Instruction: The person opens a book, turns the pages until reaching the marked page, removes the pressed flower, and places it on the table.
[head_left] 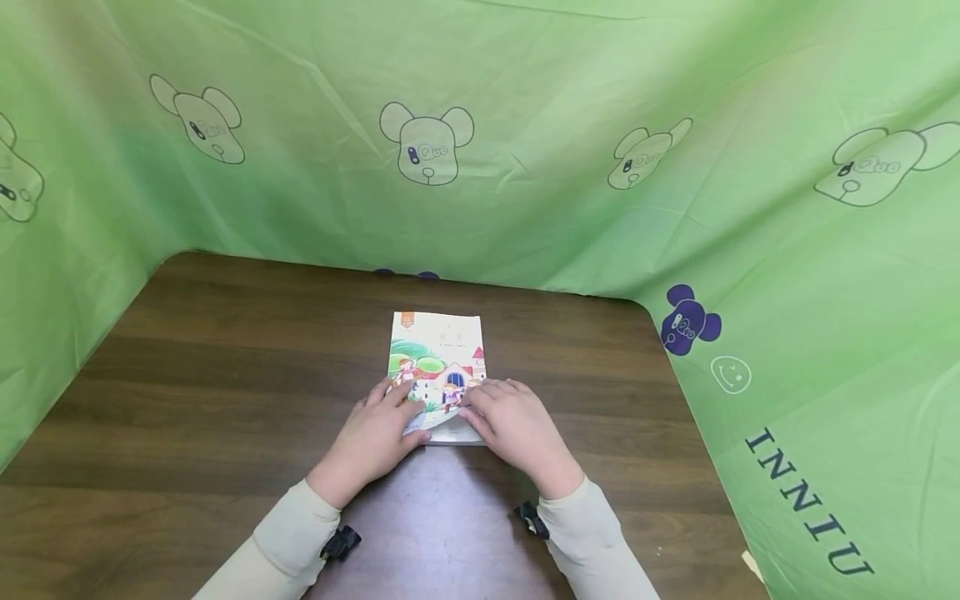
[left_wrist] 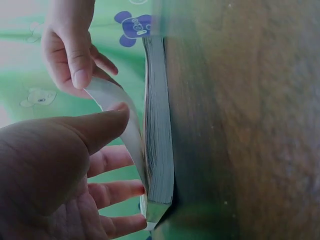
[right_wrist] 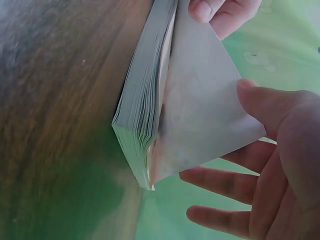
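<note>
**Both hands at the near edge of a picture book**

Head view: the book [head_left: 438, 367] lies flat on the dark tabletop [head_left: 225, 375], under the fingers of both hands. The left hand [head_left: 373, 437] and right hand [head_left: 513, 423] rest on its near end, its cover corner raised between them.

Left wrist view: the left hand's [left_wrist: 55, 175] fingers [left_wrist: 117, 192] are spread, just beside the curled cover [left_wrist: 120, 117].

Right wrist view: the right hand's [right_wrist: 280, 165] thumb touches the lifted cover [right_wrist: 200, 105]; its fingers [right_wrist: 215, 182] are spread, just beneath it.
</note>
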